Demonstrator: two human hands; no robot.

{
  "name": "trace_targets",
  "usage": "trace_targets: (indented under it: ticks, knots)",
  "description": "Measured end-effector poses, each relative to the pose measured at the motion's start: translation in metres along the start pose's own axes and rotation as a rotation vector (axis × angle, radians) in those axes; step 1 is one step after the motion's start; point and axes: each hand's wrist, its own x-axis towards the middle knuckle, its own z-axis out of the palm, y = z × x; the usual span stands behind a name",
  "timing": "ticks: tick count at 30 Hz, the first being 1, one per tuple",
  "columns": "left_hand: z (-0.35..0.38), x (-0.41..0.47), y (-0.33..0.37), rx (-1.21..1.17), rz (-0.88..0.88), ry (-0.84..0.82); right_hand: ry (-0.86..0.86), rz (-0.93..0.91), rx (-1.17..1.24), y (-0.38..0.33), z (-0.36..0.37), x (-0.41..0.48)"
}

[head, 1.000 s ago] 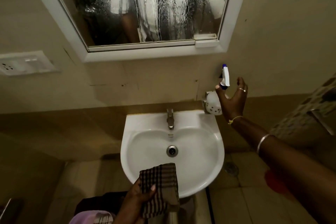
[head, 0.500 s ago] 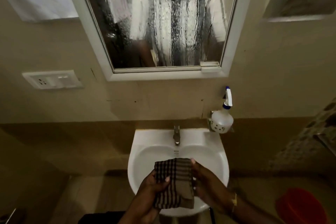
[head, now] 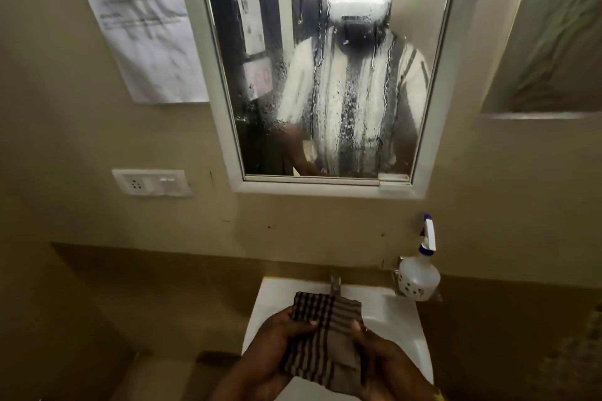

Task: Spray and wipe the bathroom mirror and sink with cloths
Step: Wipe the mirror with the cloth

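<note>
fingers of left hand (head: 277,347) and right hand (head: 386,360) grip a checked cloth (head: 321,338) over the sink (head: 395,314); spray streaking the mirror (head: 358,107) may drip off if wiping waits.

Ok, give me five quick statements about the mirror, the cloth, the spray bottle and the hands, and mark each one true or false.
1. The left hand and the right hand both hold the checked cloth. True.
2. The spray bottle is in the right hand. False: it stands at the wall to the right of the sink, with no hand on it.
3. The mirror is covered in droplets and runs of liquid. True.
4. The checked cloth is pressed against the mirror glass. False: it is held over the sink, below the mirror.
5. A paper sheet hangs on the wall left of the mirror. True.
</note>
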Motion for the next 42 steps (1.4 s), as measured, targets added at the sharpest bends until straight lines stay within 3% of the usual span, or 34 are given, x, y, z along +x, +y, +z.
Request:
trace_targets:
  ticks: [7,12,17,20,22,26,29,32,35,38,42]
  knots:
    - [0.016,-0.011,0.057,0.114,0.143,-0.055,-0.15,-0.202,-0.122,-0.037,0.046,-0.005]
    - [0.039,-0.032,0.121,0.44,0.367,0.064,-0.051,-0.404,-0.313,-0.07,0.093,-0.006]
    - [0.044,-0.047,0.176,0.454,0.58,0.004,-0.032,-0.605,-0.35,-0.107,0.158,-0.006]
    - [0.036,-0.047,0.204,0.357,0.773,0.082,-0.005,-0.856,-0.325,-0.13,0.206,-0.007]
    - [0.027,-0.041,0.217,0.419,0.935,0.204,0.058,-1.023,-0.292,-0.147,0.24,-0.011]
    - [0.01,-0.028,0.233,0.732,1.2,0.377,0.197,-1.426,-0.219,-0.185,0.305,-0.019]
    - [-0.002,-0.016,0.239,1.031,1.264,0.52,0.308,-1.801,-0.278,-0.218,0.348,-0.018]
    - [-0.01,-0.005,0.243,1.22,1.216,0.567,0.363,-2.09,-0.45,-0.254,0.369,0.001]
    - [-0.01,0.003,0.248,1.288,1.193,0.562,0.485,-2.279,-0.802,-0.281,0.384,0.025]
    - [-0.007,0.006,0.255,1.342,1.221,0.568,0.582,-2.377,-1.147,-0.301,0.39,0.06]
    - [-0.003,0.007,0.261,1.339,1.283,0.574,0.734,-2.393,-1.415,-0.303,0.394,0.097]
